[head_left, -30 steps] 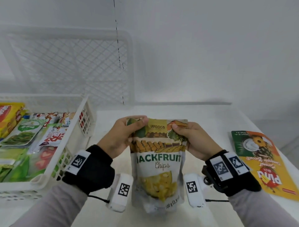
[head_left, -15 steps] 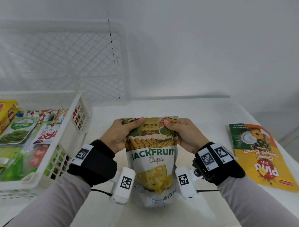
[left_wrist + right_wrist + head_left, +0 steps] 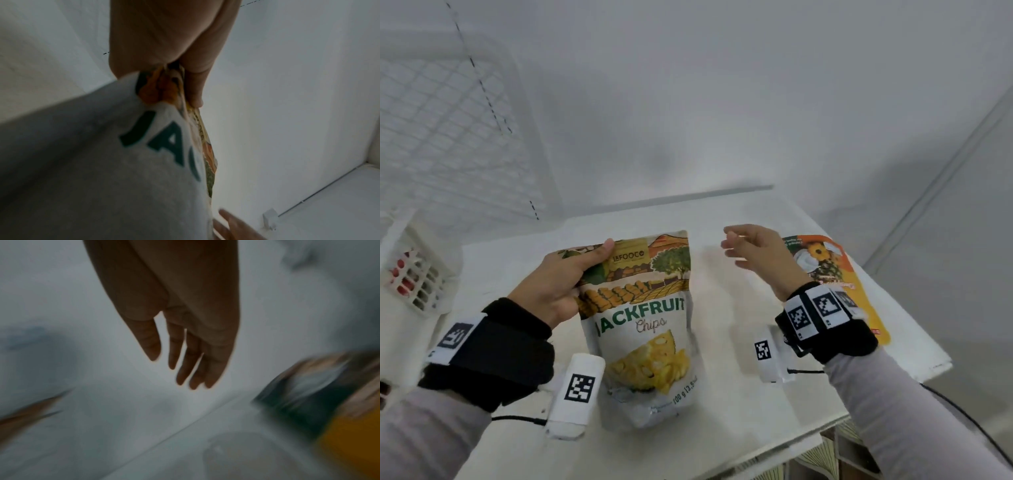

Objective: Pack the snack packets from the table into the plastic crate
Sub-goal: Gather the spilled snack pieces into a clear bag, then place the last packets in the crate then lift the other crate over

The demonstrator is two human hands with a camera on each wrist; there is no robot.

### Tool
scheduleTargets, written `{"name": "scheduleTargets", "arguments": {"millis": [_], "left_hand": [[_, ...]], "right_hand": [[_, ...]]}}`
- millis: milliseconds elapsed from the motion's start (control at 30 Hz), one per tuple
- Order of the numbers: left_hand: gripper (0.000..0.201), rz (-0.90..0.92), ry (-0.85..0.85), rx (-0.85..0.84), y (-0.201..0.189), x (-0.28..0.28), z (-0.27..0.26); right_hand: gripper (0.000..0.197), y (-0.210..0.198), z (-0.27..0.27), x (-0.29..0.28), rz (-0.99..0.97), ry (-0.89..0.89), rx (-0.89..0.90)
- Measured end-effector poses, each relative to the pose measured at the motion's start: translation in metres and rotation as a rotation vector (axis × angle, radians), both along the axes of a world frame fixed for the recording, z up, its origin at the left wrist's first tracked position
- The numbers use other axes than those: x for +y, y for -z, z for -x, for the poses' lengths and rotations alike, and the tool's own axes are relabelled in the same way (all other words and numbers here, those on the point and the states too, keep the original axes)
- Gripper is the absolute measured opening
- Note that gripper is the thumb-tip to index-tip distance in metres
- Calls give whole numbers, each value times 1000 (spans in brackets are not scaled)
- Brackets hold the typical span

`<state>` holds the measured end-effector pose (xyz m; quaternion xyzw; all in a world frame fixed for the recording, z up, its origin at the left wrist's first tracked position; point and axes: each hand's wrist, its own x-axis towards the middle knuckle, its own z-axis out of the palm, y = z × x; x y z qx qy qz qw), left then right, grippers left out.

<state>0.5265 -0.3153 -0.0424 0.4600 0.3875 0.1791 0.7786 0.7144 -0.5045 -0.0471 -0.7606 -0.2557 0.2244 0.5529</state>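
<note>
My left hand (image 3: 571, 274) pinches the top left corner of a white jackfruit chips packet (image 3: 643, 325), thumb on its front, held upright over the white table (image 3: 722, 411). In the left wrist view the fingers (image 3: 193, 84) clamp the packet (image 3: 102, 162) edge. To the packet's right, my right hand (image 3: 753, 253) hovers empty with straight fingers (image 3: 185, 363). An orange and green pineapple packet (image 3: 839, 274) lies flat on the table just beyond that hand, blurred in the right wrist view (image 3: 339, 410). The white plastic crate (image 3: 417, 274) shows only a corner at the far left.
A white wire mesh panel (image 3: 448, 120) leans against the wall behind the crate. The table's right edge (image 3: 928, 363) drops off close to the pineapple packet. White walls close in the back.
My right hand has let go of the jackfruit packet's top right corner and moved right toward the pineapple packet. The left hand alone keeps hold. The head view has swung right, leaving most of the crate out of view.
</note>
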Motion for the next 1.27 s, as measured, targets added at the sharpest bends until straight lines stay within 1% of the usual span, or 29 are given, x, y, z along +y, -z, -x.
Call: {"name": "scheduleTargets", "arguments": {"millis": [33, 100, 200, 267, 334, 400, 467, 534, 600, 700, 800, 867, 901, 967, 1001, 1034, 1101, 1167, 1201, 1267], "left_hand": [[36, 9, 3, 6, -1, -1, -2], [43, 14, 14, 19, -2, -1, -6], [55, 8, 28, 36, -4, -3, -14], [50, 2, 38, 47, -5, -5, -20], [44, 1, 45, 60, -6, -6, -25], [48, -2, 40, 68, -6, -7, -28], [53, -9, 38, 71, -7, -8, -30], [51, -13, 37, 67, -8, -9, -30], [46, -20, 28, 65, -9, -11, -29], [42, -34, 11, 71, -9, -13, -27], [33, -30, 3, 73, -12, -16, -24], [37, -17, -3, 73, -15, -19, -21], [44, -13, -10, 73, -17, -21, -20], [58, -14, -18, 67, -21, -24, -18], [61, -16, -27, 60, -23, -24, -17], [62, -16, -35, 52, -25, -24, -15], [59, -14, -47, 34, -29, -23, -13], [54, -14, -57, 6, -35, -21, -11], [53, -17, -65, -4, -38, -19, -9], [58, -32, -81, -17, -45, -16, -5]], "right_hand": [[24, 1, -18, -16, 65, 107, -71], [33, 4, -51, -49, 195, 264, -126], [47, 9, -84, -90, 481, 372, -147], [60, 13, -97, -109, 652, 399, -120], [72, 17, -104, -119, 708, 409, -73], [78, 21, -108, -122, 718, 408, -36], [74, 27, -112, -122, 732, 403, -17], [66, 31, -114, -121, 776, 394, -18], [65, 34, -117, -122, 825, 376, -18], [66, 39, -123, -125, 849, 342, -8], [59, 42, -132, -129, 826, 304, 21], [57, 45, -138, -135, 790, 312, 92], [58, 46, -141, -138, 722, 320, 173], [61, 49, -145, -143, 515, 319, 353], [62, 50, -145, -143, 434, 320, 405], [59, 50, -143, -141, 373, 314, 437], [40, 46, -139, -131, 263, 298, 460], [23, 40, -135, -119, 166, 267, 443], [17, 36, -132, -112, 126, 249, 422], [13, 24, -122, -95, 55, 200, 379]]}}
